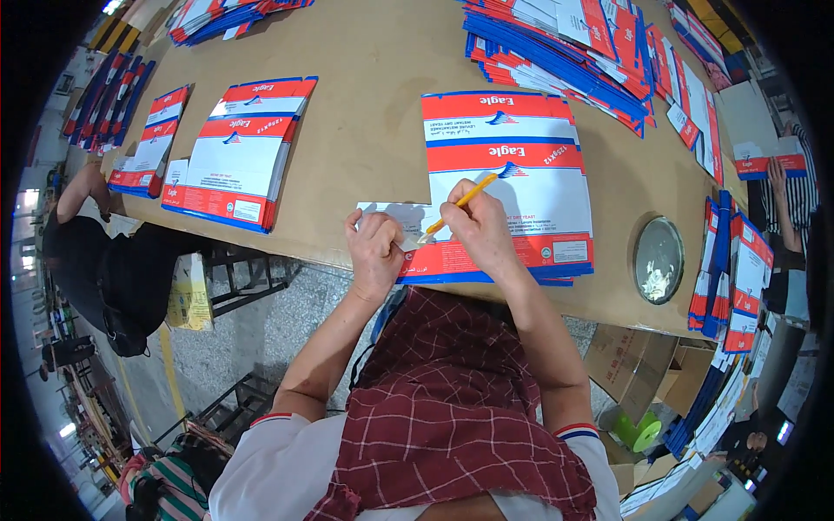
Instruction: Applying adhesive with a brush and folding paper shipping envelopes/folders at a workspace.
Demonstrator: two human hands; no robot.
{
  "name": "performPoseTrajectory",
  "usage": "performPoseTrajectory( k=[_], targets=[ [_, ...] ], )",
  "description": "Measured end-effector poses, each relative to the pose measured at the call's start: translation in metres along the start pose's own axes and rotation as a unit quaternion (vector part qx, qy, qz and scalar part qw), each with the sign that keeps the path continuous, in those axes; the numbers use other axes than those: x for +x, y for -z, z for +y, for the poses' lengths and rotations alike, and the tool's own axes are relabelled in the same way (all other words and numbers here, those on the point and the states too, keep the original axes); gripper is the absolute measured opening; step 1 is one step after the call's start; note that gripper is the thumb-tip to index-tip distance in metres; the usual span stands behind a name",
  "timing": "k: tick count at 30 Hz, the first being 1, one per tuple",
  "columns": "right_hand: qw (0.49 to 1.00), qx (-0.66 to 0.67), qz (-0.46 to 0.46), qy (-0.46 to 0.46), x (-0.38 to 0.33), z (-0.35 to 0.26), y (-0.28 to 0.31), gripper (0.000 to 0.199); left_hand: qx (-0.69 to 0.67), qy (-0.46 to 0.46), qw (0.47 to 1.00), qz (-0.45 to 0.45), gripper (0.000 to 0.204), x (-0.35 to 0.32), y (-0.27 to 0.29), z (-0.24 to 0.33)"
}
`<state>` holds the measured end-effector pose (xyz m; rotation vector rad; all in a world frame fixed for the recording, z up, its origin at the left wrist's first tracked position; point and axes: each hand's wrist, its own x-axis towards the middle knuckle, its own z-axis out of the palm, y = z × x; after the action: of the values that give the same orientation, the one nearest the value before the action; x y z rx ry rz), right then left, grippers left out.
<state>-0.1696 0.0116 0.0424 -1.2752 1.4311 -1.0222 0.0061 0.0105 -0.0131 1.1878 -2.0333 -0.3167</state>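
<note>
A flat printed carton sheet point(543, 213) in red, white and blue lies before me at the table's near edge, on top of at least one more. My right hand point(480, 230) is closed round a yellow-handled brush point(473, 191), which slants down to the left. Its pale tip meets the carton's left flap beside my other hand, where some white paste shows. My left hand point(376, 247) pinches the whitish flap point(412, 238) at the carton's lower left; its fingertips partly cover the edge. A round dish point(658, 260) with white paste stands to the right.
Brown board covers the table point(365, 104). Stacked cartons point(556, 65) lie at the far right, with more cartons point(239, 156) at the left and a bundle point(728, 269) beyond the dish. One person point(100, 260) is at the left; another person's hand point(776, 174) touches a carton at the right.
</note>
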Motion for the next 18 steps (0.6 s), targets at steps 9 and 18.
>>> performPoseTrajectory(
  k=[9,18],
  targets=[
    [1.000,0.004,-0.004,0.002,0.0015,-0.0013,0.0013,0.016,0.005,-0.005,1.000,0.003,0.026,-0.0007,-0.0012,-0.0002],
    [0.999,0.024,-0.017,0.018,0.0018,-0.0018,0.0015,0.014,0.009,-0.009,1.000,0.003,0.027,-0.0003,-0.0001,-0.0005]
  ],
)
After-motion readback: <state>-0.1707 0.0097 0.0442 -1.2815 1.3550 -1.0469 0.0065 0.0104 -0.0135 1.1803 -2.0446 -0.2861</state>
